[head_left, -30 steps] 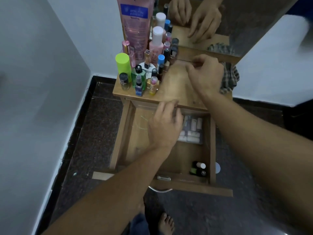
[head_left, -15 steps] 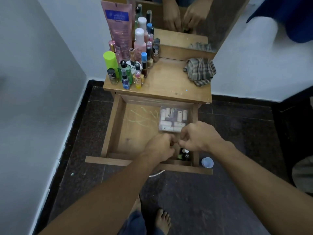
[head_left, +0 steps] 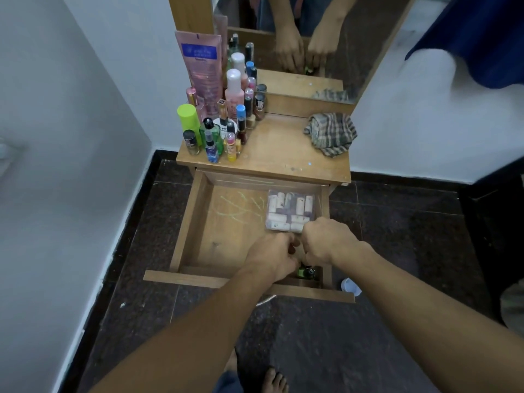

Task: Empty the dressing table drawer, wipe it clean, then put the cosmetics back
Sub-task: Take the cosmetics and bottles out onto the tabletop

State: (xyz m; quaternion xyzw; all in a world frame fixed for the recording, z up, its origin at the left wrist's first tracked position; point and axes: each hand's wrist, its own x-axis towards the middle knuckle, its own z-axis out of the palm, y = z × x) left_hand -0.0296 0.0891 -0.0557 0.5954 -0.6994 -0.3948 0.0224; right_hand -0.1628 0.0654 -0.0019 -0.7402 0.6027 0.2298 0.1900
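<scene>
Both hands are down in the open drawer point(head_left: 195, 222) at its near right corner. The left hand point(head_left: 273, 258) is curled, fingers tucked inward, and the right hand point(head_left: 326, 241) is fisted just beside it, knuckles almost touching. Whether either one actually has a grip on something I cannot tell; the fingertips are hidden under the hands.

Just near of them and slightly right, a small green bottle point(head_left: 306, 272) lies on its side against the drawer's front wall, long axis running left to right, cap end toward the right. It sits directly under the right hand's wrist side, so the right hand looks the nearer of the 2 for that pick.

Far of the right hand, touching distance, a clear box of small tubes point(head_left: 289, 207) sits along the right wall. Up on the tabletop point(head_left: 278, 154), the bottles point(head_left: 215, 129) crowd the far left, the checked cloth point(head_left: 330, 133) waits far right. Emptying looks nearly done.
</scene>
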